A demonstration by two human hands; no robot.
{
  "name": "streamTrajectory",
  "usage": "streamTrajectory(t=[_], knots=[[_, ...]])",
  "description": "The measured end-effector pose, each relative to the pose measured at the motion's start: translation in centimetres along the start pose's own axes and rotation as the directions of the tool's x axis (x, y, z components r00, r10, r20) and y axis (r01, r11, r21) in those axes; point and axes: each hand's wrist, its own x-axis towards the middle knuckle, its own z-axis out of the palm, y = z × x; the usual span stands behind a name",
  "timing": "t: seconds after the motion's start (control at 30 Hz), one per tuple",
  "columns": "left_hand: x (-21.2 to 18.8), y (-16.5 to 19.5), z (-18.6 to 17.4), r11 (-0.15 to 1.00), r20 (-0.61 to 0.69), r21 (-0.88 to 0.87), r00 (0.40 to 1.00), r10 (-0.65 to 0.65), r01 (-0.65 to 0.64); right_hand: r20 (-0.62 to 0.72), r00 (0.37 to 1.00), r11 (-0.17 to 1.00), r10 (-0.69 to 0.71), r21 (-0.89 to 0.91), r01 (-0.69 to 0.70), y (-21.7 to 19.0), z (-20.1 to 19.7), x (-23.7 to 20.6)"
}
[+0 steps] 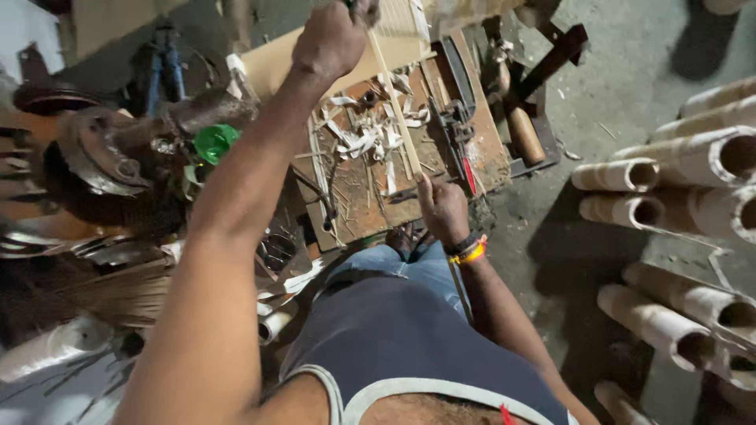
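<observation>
My left hand (331, 39) is raised at the top of the view, shut around the upper end of a long thin bamboo strip (391, 102). The strip slants down to my right hand (442, 208), which grips its lower end just above the wooden work board (480, 149). Pale bamboo shavings (366, 142) lie scattered over the board. A yellow and red band sits on my right wrist. My knees in blue jeans are below the board.
Cut bamboo tubes (677, 181) are stacked at the right on the concrete floor. A wooden-handled tool (521, 130) lies beside the board. Rusty metal parts (102, 149) and a green cap (214, 142) crowd the left. A white roll (55, 346) lies at lower left.
</observation>
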Motion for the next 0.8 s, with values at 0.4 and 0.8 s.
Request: streamTrajectory(t=[0.4,0.8], knots=[[-2.8,2.5,-0.6,0.993,-0.003,0.043,0.994,-0.106,0.106,0.023,1.0,0.997,0.013,-0.073,-0.011,1.0,0.5,-0.4],[-0.7,0.3,1.6,0.999,-0.149,0.041,0.988,0.032,-0.026,0.016,1.0,0.999,-0.009,-0.042,0.01,2.2,1.0,-1.3]])
